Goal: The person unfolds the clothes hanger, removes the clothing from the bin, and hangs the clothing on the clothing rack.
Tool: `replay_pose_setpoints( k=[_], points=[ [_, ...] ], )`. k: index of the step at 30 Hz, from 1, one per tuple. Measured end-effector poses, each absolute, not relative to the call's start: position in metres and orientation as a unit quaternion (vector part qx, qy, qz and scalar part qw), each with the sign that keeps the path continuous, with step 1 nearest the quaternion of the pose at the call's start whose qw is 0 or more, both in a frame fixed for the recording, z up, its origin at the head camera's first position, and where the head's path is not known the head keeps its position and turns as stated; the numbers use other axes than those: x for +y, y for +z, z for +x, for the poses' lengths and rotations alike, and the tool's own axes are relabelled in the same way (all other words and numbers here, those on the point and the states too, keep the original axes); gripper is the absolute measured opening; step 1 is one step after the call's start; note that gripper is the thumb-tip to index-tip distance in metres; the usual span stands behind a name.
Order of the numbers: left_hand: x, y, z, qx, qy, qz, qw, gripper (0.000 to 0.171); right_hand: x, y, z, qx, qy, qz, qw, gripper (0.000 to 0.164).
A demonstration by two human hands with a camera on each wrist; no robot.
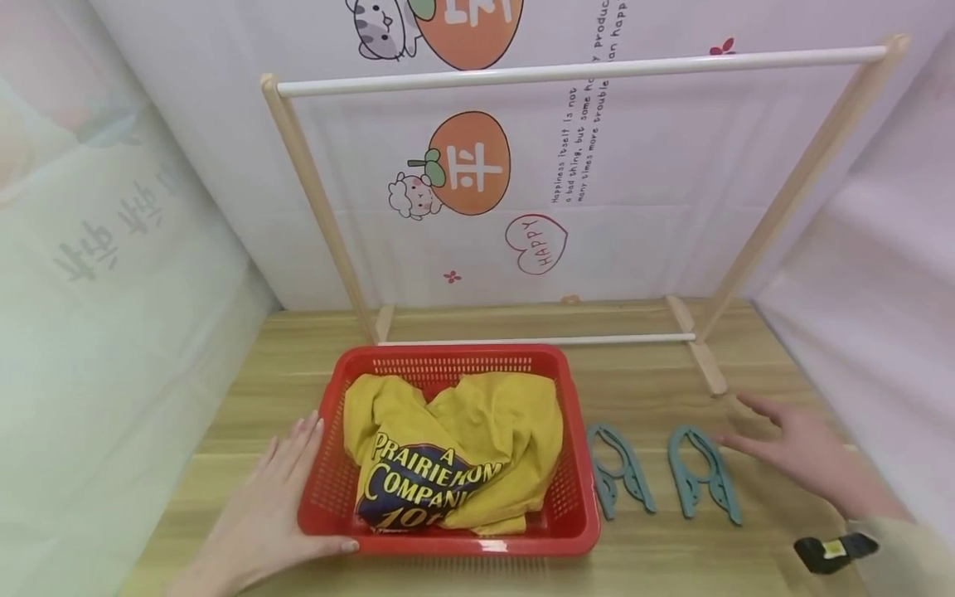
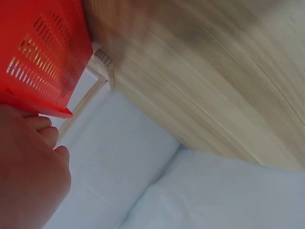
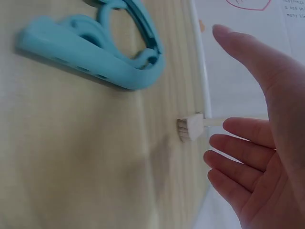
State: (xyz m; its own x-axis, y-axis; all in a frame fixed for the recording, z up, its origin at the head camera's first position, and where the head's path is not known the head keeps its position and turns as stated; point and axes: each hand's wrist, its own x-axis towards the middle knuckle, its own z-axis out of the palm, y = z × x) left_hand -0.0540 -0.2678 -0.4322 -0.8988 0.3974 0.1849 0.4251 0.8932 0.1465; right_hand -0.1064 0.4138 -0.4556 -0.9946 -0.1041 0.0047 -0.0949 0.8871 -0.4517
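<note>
A red plastic basket (image 1: pixel 477 545) stands on the wooden table, with a crumpled yellow printed T-shirt (image 1: pixel 515 414) inside. My left hand (image 1: pixel 264 510) lies against the basket's left side, fingers extended along the rim and thumb at its front corner. In the left wrist view that hand (image 2: pixel 31 162) reaches up to the red rim. Two teal folding hangers lie folded right of the basket, a nearer one (image 1: pixel 608 474) and a farther one (image 1: pixel 682 477). My right hand (image 1: pixel 809 452) hovers beside the farther hanger, holding nothing. Its fingers (image 3: pixel 243 150) are spread from the thumb.
Behind the basket stands a garment rack with wooden posts (image 1: pixel 317 199), a white top bar (image 1: pixel 582 73) and a low white bar (image 1: pixel 537 340). One wooden foot (image 1: pixel 705 365) points toward the right hand. Printed white cloth (image 1: pixel 649 249) hangs behind and along both sides.
</note>
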Motion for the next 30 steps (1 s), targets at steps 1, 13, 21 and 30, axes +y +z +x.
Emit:
replay_pose_setpoints(
  k=[1,13,21,30],
  points=[
    [-0.268,-0.433,-0.054,-0.97,-0.089,-0.214,0.077,0.14,0.412,-0.456,-0.103,0.969,-0.24,-0.05,0.017,0.09],
    [-0.269,-0.435,-0.051,-0.964,-0.076,-0.234,0.098,0.14,0.397,-0.471,-0.071,0.963,-0.26,-0.06,0.04,0.087],
    [-0.269,-0.435,-0.051,-0.963,-0.076,-0.237,0.106,0.139,0.384,-0.473,-0.063,0.966,-0.253,-0.047,0.037,0.086],
    [-0.269,-0.436,-0.051,-0.963,-0.08,-0.236,0.104,0.139,0.376,-0.474,-0.069,0.966,-0.255,-0.034,0.035,0.07]
  ],
)
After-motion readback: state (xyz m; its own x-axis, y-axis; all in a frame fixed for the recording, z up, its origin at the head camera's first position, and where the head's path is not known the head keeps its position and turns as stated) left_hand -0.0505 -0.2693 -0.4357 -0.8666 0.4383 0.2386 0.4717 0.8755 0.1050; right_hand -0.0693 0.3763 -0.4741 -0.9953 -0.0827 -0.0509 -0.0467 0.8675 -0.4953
